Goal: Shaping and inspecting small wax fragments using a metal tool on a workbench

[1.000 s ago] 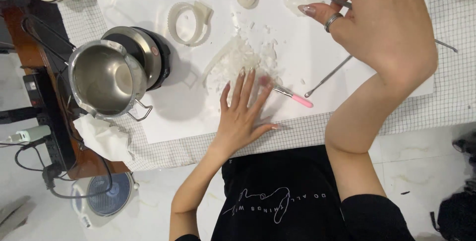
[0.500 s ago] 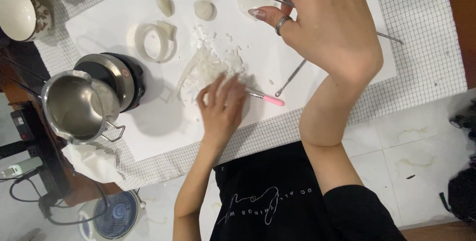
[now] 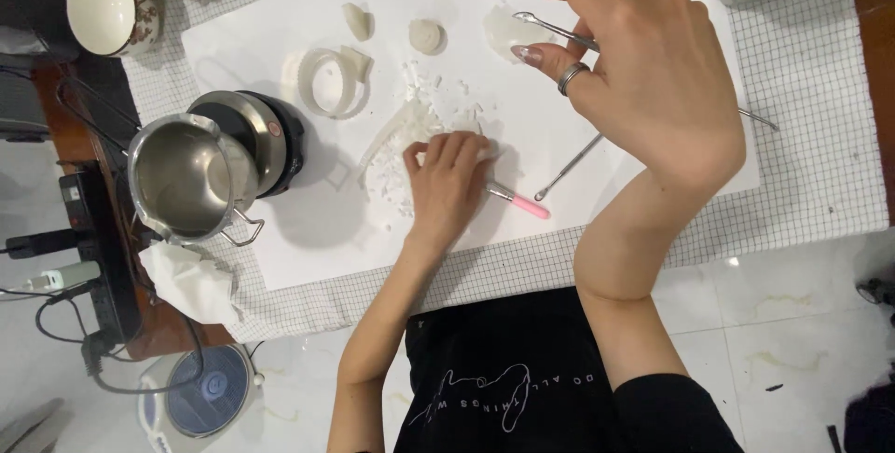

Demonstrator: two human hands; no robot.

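White sheet (image 3: 308,248), gridded cloth (image 3: 820,136), steel pot (image 3: 186,178), pale floor (image 3: 802,322)

Steel pitcher (image 3: 191,178) on black hotplate (image 3: 280,136), white cup (image 3: 104,7), crumpled tissue (image 3: 191,281) — power strip (image 3: 93,248) alongside

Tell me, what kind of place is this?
Probably a home craft table, perhaps for candle or wax work. White flakes lie heaped on a white sheet, a steel pouring pot sits by a small hot plate, and the right hand holds a thin metal tool.
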